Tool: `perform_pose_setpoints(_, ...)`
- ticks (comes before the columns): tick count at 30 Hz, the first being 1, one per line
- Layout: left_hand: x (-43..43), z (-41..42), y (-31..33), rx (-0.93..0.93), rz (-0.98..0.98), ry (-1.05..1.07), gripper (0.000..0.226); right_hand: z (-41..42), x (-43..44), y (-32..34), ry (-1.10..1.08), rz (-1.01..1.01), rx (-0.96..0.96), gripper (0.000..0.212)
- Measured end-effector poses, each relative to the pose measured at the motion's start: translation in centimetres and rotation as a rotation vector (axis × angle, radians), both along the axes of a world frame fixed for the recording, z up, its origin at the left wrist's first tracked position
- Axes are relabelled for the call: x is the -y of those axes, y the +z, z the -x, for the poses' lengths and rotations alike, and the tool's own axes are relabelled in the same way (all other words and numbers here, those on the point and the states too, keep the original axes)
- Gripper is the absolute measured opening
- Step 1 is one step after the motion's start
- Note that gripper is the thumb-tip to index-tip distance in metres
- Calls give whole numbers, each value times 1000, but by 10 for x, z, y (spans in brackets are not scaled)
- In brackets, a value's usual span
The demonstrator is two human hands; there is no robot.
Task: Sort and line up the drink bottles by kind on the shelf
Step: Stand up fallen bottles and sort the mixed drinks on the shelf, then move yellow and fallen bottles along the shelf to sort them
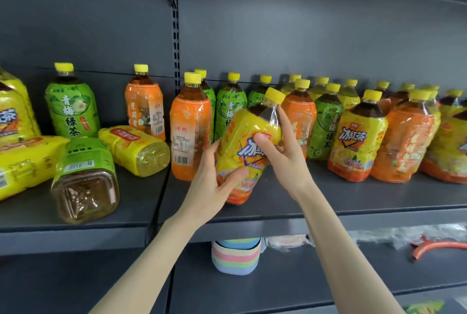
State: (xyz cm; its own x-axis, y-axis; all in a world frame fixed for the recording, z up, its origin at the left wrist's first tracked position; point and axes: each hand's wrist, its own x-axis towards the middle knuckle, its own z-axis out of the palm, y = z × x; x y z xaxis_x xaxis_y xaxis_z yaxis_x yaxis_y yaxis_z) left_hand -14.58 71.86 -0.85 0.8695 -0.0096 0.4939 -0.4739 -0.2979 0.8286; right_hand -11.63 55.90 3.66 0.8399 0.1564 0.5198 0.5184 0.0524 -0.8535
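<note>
The shelf [353, 197] looks like dull grey metal, not shiny. The held bottle [235, 134] is clear plastic with a shiny, crinkly yellow wrap (light glints on it). Its cap [275, 96] is smooth yellow plastic. The striped thing [236, 255] below may be soft cloth.

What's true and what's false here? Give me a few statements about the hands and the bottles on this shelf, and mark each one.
1. The left hand and right hand both hold one tilted yellow-label bottle. True.
2. Every bottle on the shelf stands upright. False: a green-label bottle lies on its side at the left, and yellow-label ones lie beside it.
3. The held bottle's cap is yellow. True.
4. The standing bottles to the right are all one kind. False: green, orange and yellow labels are mixed there.
</note>
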Motion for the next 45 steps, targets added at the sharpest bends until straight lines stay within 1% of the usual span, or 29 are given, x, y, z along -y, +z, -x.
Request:
perform_pose_setpoints(3, -5, -3, 2, -40, -9, -72, 69, -5, 0, 2, -16, 53, 39, 71)
perform_pose_setpoints(5, -8, -6, 0, -63, -14, -83, 67, -8, -3, 0, -49, 93, 70, 77)
perform_pose_setpoints(8, -5, -12, -8, -79, -53, -41, 61, -13, -11, -2, -109, 184, 112, 78)
perform_pose_setpoints(10, -2, -16, -8, -82, -77, -4, 59, -20, -12, -4, -116, 195, 108, 76)
perform_pose_setpoints(15, 2, -37, 1, -85, -202, 46, 60, -38, -10, -5, -134, 250, 76, 87)
perform_pose_setpoints(23, 8, -59, 3, -157, -311, 116, 64, -54, -11, -6, -179, 322, 75, 70)
perform_pose_setpoints(28, 9, -55, 4, -160, -386, 186, 70, -49, -2, -4, -208, 429, 77, 73)
perform_pose_setpoints(30, 8, -50, 4, -129, -429, 267, 67, -46, 2, -2, -275, 484, 78, 75)
perform_pose_setpoints(32, 7, -42, 5, -88, -445, 335, 56, -40, 4, -2, -368, 553, 99, 75)
perform_pose_setpoints(34, 4, -31, 6, -45, -419, 369, 40, -33, 4, -5, -471, 588, 137, 69)
perform_pose_setpoints(36, 0, -17, 7, -4, -393, 398, 25, -23, 6, -7, -516, 537, 140, 53)
perform_pose_setpoints(38, -7, -2, 5, 35, -359, 442, 18, -12, 5, -10, -519, 470, 147, 32)
perform_pose_setpoints(40, -16, 14, 2, 73, -324, 491, 14, -2, -1, -16, -487, 431, 172, 18)
perform_pose_setpoints(42, -27, 31, 0, 99, -304, 527, 12, 6, -13, -20, -425, 398, 176, 11)
perform_pose_setpoints(45, -49, 52, 5, 164, -290, 592, 10, 16, -40, -21, -336, 370, 164, 9)
